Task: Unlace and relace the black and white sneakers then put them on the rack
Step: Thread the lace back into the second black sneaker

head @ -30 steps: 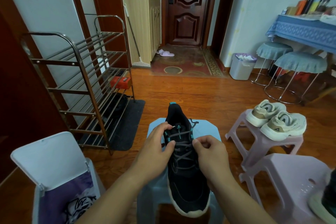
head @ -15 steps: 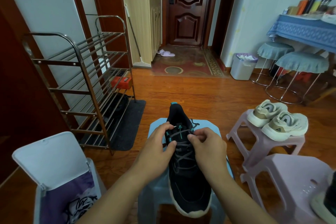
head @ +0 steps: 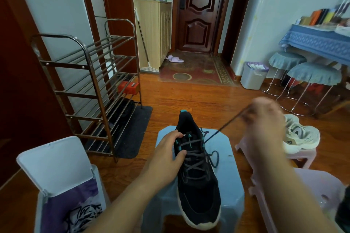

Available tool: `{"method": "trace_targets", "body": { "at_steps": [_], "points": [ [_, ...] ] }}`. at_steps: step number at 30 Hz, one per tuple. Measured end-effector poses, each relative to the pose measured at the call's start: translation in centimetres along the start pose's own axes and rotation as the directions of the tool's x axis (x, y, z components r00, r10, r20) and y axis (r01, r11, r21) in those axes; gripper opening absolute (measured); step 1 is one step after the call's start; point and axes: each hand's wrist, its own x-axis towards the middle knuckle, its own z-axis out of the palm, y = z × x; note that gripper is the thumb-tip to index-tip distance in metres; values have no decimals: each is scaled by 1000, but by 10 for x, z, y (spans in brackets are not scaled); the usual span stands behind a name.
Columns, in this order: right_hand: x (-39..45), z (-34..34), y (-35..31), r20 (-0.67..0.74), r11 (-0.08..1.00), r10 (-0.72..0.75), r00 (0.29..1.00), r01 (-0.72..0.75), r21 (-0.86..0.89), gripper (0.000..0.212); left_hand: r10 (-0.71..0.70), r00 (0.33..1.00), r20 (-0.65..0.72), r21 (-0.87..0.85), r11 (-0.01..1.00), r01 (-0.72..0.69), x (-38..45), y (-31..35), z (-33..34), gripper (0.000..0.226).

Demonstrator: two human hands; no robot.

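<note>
Dark cord is running taut from the top right eyelet up to the right hand (head: 265, 117), which is blurred with motion; its fingers appear to be pinching the lace (head: 224, 126) near its end, though the blur is hiding exactly how. The left hand (head: 166, 157) is bracing the black and white sneaker (head: 197, 179), thumb and fingers curling round the collar edge beside the tongue. The shoe is sitting lengthwise on the blue stool (head: 227, 179), heel toward the door, white sole nearest the camera, and most crossings are lying threaded. A loose loop of lace is resting on the stool just right of the eyelets.

To unlace well, I judge the pull should be following the line of the eyelet rather than dragging across it, while the bracing hand is keeping the sneaker from sliding off the stool. Working one crossing at a time looks wise, freeing that slack loop so it is not knotting. The rack (head: 89, 89) is standing to the left, well apart.
</note>
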Motion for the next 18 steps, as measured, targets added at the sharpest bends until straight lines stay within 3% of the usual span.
{"method": "trace_targets", "body": {
  "at_steps": [2,4,5,6,8,10,11,12,14,16,18],
  "points": [
    [43,-47,-2,-140,965,182,973,-150,215,19,-9,1000,1,-9,1000,9,0,0,-1,44],
    [60,-87,7,-174,899,189,967,-99,426,17,-15,1000,8,-17,1000,15,0,0,-1,44],
    [57,-99,7,-165,880,212,963,-115,462,14,-17,1000,16,-18,1000,17,0,0,-1,43],
    [51,-98,10,-68,885,186,980,-137,444,16,-16,1000,22,-18,1000,17,0,1,-1,43],
    [28,-66,11,221,970,238,946,-243,-3,27,-10,1000,25,-11,1000,11,1,3,-1,43],
    [1,-25,17,482,893,234,845,9,-449,32,-8,1000,25,-6,1000,8,2,3,-1,43],
    [-7,-11,23,553,820,230,801,147,-554,31,-10,1000,23,-13,1000,10,2,2,-1,44],
    [-11,-1,31,586,752,214,781,251,-610,28,-14,1000,20,-22,1000,15,1,1,-1,44],
    [-16,9,34,575,699,197,794,297,-650,21,-20,1000,22,-33,999,21,0,0,-1,44],
    [-18,13,39,585,726,174,792,298,-620,15,-19,1000,23,-30,999,19,-1,0,-1,44],
    [-19,14,43,612,789,165,773,269,-553,23,-19,1000,23,-27,999,19,0,-1,-2,44]
  ]
}}
